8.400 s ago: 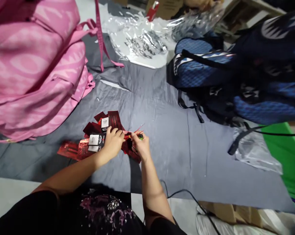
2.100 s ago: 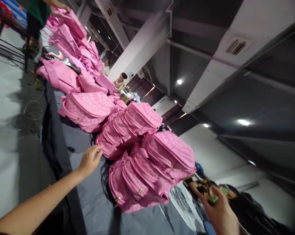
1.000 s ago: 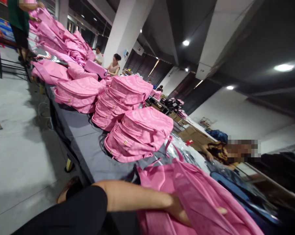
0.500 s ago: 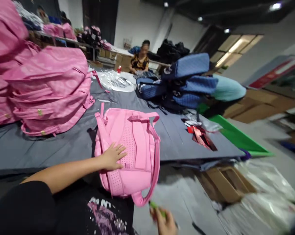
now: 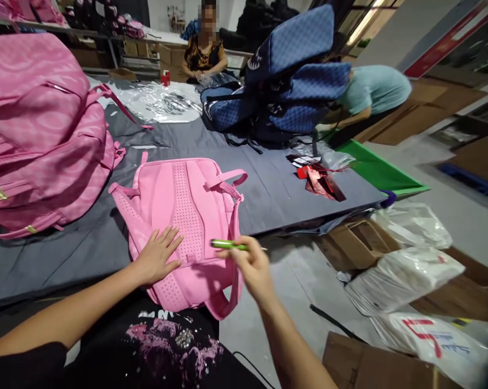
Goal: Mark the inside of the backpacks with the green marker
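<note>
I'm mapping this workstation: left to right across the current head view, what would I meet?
Pink stack → left hand, flat on the pink backpack → right hand, holding a green tool → red tags → white bags.

Beyond the grip (image 5: 252,266), blue backpacks (image 5: 304,43) lie piled; to its right are a green bin (image 5: 390,168), cardboard box (image 5: 343,252) and plastic sack (image 5: 406,275).

The bare left arm (image 5: 78,319) slants forward and inward, its hand — the left grip (image 5: 157,260) — laid palm down with the fingers slightly spread. The bare right forearm (image 5: 295,337) reaches forward and leftward, and the right grip (image 5: 252,265) curls inward, fingers bent into a tight pinch.
</note>
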`<action>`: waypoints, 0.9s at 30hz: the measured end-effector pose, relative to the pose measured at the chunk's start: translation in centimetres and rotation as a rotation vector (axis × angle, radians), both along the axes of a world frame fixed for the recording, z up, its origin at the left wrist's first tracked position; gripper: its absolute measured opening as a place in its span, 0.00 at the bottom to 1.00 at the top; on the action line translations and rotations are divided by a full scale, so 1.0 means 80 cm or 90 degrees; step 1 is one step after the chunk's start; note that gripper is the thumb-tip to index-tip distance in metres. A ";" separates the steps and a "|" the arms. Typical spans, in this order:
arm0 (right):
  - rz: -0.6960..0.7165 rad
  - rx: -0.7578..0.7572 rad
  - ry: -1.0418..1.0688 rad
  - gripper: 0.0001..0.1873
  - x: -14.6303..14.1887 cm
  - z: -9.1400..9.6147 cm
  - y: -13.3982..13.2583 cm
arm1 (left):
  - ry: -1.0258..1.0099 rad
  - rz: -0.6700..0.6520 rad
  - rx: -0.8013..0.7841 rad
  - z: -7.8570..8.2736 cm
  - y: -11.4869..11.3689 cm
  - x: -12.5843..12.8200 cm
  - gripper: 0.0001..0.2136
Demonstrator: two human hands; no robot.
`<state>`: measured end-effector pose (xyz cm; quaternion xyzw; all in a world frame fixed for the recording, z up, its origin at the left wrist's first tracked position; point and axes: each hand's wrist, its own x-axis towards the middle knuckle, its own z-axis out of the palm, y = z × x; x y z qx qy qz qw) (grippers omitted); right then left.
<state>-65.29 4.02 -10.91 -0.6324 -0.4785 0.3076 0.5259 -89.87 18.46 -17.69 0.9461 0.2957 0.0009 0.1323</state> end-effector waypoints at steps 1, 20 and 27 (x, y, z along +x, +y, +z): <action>0.112 -0.053 -0.017 0.07 -0.020 -0.005 0.021 | -0.016 0.016 -0.011 -0.003 -0.006 -0.009 0.36; 0.193 0.011 -0.750 0.18 -0.079 -0.038 0.121 | 0.024 0.053 0.279 -0.055 -0.025 -0.078 0.31; 0.126 0.422 -0.587 0.21 -0.101 -0.069 0.173 | 0.076 0.102 0.294 -0.054 -0.046 -0.155 0.30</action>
